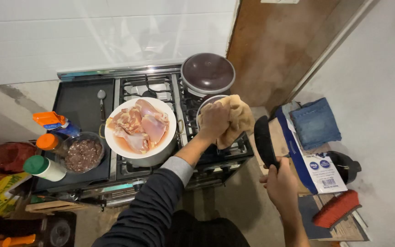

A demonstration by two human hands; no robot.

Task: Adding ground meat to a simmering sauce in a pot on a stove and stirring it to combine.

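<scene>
**Carefully wiping a pan at the stove**

Here we stand at the black gas stove with grey grates (206, 158), and everything below is placed by it. Nearest us, off the stove's right front corner, our right hand (280, 184) is closed around the handle of a black pan-like utensil (264, 142); we see it edge-on, so its exact shape is hard to tell. Over the stove's right front burner, our left hand (213, 120) is bunched tight on a tan crumpled cloth (239, 120), pressing it onto a small round pan with a pale rim (203, 106), most of which the cloth hides.

To do this well, we judge that the cloth should stay thick between our fingers and the metal, in case it is hot, and that the black utensil should be kept level and clear of the burner edge.

On the stove's middle sits a white round bowl of raw pink chicken pieces (140, 127); we should keep the cloth away from it. On the stove's left flat black plate rest a glass bowl of dark minced meat (83, 153) and a metal spoon (101, 98). At the stove's right back burner stands a grey pot with a dark brown domed lid (207, 73).
</scene>
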